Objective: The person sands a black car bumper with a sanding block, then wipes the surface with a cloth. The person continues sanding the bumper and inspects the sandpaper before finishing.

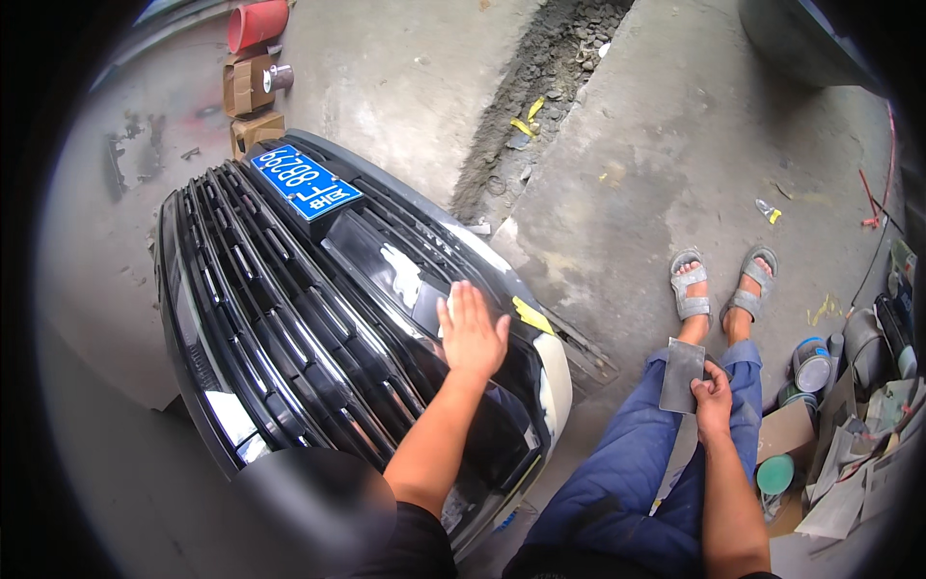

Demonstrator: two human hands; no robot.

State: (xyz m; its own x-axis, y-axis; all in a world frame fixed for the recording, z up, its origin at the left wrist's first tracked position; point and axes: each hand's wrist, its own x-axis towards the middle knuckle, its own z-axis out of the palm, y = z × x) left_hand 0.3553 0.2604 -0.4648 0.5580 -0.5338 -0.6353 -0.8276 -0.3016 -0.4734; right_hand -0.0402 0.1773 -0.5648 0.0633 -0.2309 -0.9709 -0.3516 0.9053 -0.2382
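The car bumper [371, 265] stood on the floor in front of the person and to the left, its black grille [289, 299] facing up toward the head camera and its blue number plate [307, 183] inverted from where the person was. Set that way round, it probably kept the dark lower panel within easy reach. The left hand [473, 333] lay palm down on that panel, just beside a bare white patch [405, 278], its fingers straight, mostly together, and the thumb apart; it pinched nothing, and so flat a touch would suit feeling the surface, though how hard it pressed I could not tell. A strip of yellow tape [532, 316] clung near the bumper's pale end, just past the thumb. Over the person's legs, well apart from the bumper, the right hand [714, 398] pinched a thin grey sheet [682, 374] at one side between thumb and fingers, perhaps to keep it ready yet out of the way. Beyond the grey sandals [691, 289], a rubble-filled trench [540, 106] cut across the concrete. Tins [811, 365] and loose scraps crowded the right side, apparently kept close to the person, while a red bucket [258, 25] and cardboard boxes [248, 85] sat past the plate's end.
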